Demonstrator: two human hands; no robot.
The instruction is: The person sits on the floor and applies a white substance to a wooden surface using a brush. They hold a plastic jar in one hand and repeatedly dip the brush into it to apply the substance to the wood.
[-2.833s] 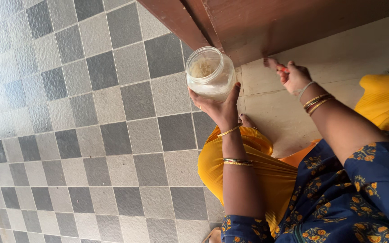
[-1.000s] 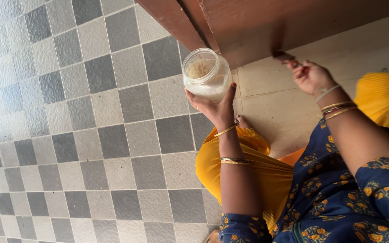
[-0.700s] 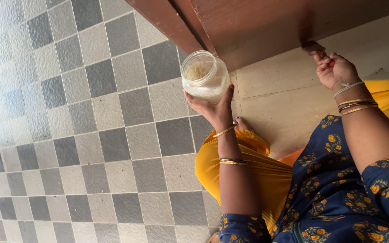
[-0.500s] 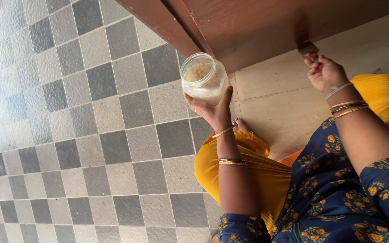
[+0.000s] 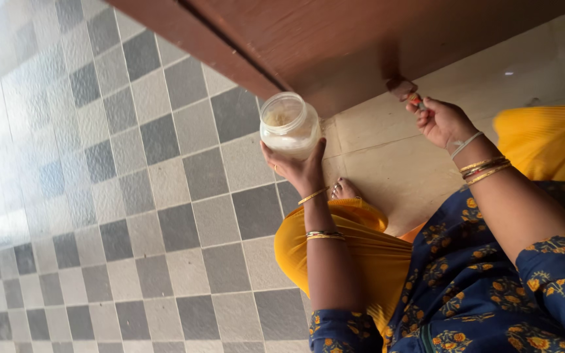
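My left hand [image 5: 299, 171] holds a clear open jar [image 5: 288, 125] from below; pale yellowish stuff lies inside it. My right hand [image 5: 441, 121] is closed on a small paintbrush [image 5: 405, 90] whose bristles touch the lower edge of a dark red-brown wooden door [image 5: 335, 39]. Bangles ring both wrists. The jar hangs above the tiled floor, to the left of the brush.
A floor of grey and dark checker tiles [image 5: 138, 196] fills the left. A beige stone slab [image 5: 393, 163] lies under the door. My yellow trousers [image 5: 341, 255] and blue flowered top [image 5: 492, 287] fill the lower right; toes [image 5: 340, 191] show beside the jar hand.
The brush hand has swept right along the door's lower edge and come back left. The jar stayed in my left hand. The camera view has tilted.
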